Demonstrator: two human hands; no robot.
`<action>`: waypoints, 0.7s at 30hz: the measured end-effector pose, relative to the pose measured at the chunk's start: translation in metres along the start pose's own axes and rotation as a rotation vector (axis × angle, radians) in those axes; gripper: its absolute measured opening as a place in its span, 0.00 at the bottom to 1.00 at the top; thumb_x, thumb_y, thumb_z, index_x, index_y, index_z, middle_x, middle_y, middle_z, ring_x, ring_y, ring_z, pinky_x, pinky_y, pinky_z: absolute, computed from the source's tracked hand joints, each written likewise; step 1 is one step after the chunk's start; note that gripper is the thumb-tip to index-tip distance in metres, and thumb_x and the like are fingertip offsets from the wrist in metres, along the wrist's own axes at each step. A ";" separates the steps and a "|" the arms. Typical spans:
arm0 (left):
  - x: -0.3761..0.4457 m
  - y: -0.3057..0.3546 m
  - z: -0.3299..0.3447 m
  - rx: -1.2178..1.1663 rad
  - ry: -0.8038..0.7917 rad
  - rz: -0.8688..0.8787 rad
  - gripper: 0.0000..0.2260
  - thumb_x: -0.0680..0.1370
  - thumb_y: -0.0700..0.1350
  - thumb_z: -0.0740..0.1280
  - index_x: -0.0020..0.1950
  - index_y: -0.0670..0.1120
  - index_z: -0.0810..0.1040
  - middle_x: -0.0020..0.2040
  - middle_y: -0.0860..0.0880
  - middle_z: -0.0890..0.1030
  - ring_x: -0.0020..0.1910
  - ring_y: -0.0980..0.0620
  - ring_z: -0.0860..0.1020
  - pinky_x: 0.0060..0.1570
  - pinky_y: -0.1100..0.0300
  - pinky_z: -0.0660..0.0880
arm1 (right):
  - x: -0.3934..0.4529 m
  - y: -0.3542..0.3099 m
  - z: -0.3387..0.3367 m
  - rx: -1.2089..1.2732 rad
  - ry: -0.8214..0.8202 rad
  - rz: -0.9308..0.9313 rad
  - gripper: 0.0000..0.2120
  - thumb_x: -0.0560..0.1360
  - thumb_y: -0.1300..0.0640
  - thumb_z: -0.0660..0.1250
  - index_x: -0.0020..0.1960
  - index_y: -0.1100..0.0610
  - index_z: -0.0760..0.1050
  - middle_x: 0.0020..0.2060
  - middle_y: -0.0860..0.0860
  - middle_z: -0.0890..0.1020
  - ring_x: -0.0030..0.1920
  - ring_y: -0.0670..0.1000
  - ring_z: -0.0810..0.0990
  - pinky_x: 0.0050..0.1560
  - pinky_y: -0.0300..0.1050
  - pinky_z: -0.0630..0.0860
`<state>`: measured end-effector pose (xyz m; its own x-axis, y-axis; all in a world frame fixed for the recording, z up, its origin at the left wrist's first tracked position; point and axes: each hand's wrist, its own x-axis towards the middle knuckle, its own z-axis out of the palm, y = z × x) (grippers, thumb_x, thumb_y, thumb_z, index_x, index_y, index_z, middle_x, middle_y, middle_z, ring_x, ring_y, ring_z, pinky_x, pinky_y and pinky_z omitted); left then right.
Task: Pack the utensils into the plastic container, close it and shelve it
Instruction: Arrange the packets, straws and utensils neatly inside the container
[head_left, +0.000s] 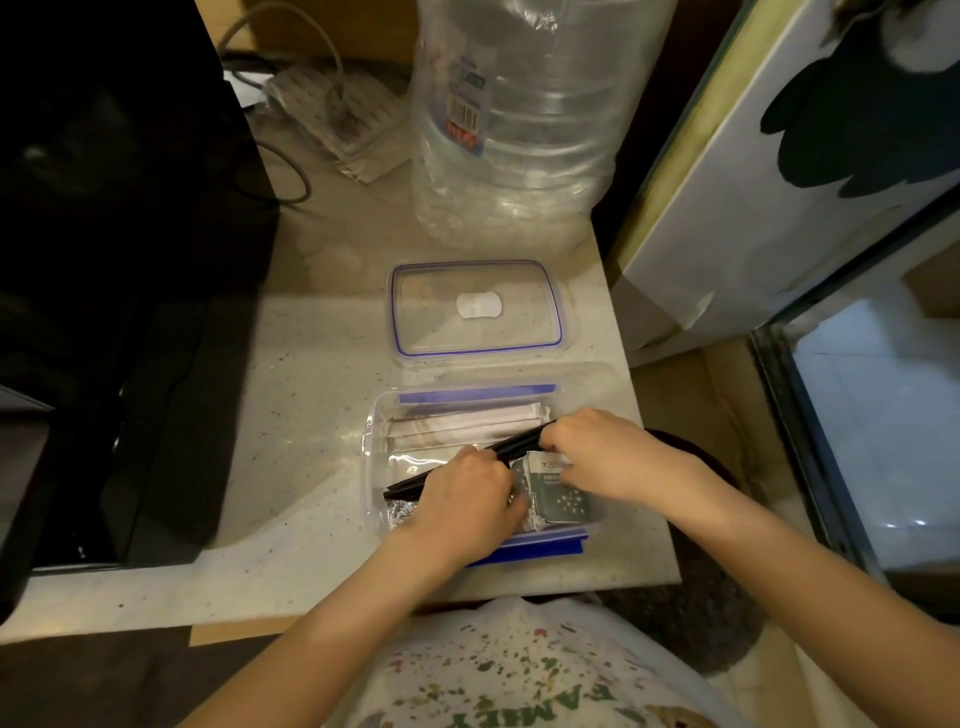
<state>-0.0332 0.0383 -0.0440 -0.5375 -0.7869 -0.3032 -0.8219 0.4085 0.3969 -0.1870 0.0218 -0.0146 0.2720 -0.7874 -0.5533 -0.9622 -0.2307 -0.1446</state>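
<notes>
holding a pair of black chopsticks (467, 460) between them, both hands reach into an open clear plastic container (375, 441) with blue clips, which sits near the front right corner of a pale speckled worktop (291, 395). the left hand (465, 491) is closed around the chopsticks near their middle, and the right hand (597, 449) pinches their far end. the sticks run diagonally over the container, from its front left side up toward its back right, with the lower tips poking out left of the left hand.

inside the container, paper-wrapped utensils (467, 423) lie lengthwise along the back wall. a dark green packet (558, 493) with white dots lies under the right hand, and something foil-like (402, 512) shows at the front left.

the container's clear lid (475, 309), edged with a blue seal, lies flat on the worktop just behind the container. a large clear water bottle (519, 119) stands at the back right of the worktop.
</notes>
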 end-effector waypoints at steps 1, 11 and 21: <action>0.000 0.000 0.000 0.001 -0.009 0.006 0.15 0.78 0.49 0.57 0.49 0.43 0.79 0.50 0.44 0.78 0.53 0.46 0.73 0.47 0.51 0.74 | 0.001 0.001 0.000 -0.001 0.002 0.003 0.08 0.74 0.66 0.63 0.50 0.58 0.77 0.44 0.55 0.81 0.43 0.53 0.79 0.42 0.47 0.77; 0.010 0.000 -0.012 0.037 -0.126 0.161 0.13 0.77 0.45 0.58 0.54 0.42 0.78 0.50 0.43 0.77 0.47 0.45 0.77 0.41 0.54 0.71 | 0.004 0.002 0.004 0.010 0.061 -0.050 0.12 0.73 0.58 0.65 0.56 0.53 0.76 0.52 0.51 0.81 0.49 0.52 0.78 0.42 0.45 0.76; 0.000 -0.018 -0.016 -0.071 -0.200 0.105 0.10 0.73 0.50 0.66 0.49 0.46 0.80 0.47 0.49 0.81 0.44 0.51 0.77 0.46 0.56 0.78 | 0.005 -0.017 0.009 0.149 0.153 0.073 0.08 0.75 0.54 0.64 0.43 0.59 0.77 0.37 0.53 0.79 0.37 0.52 0.79 0.37 0.45 0.76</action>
<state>-0.0152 0.0228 -0.0373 -0.6517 -0.6318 -0.4197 -0.7481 0.4441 0.4931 -0.1697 0.0266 -0.0225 0.1893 -0.8790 -0.4376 -0.9678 -0.0917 -0.2346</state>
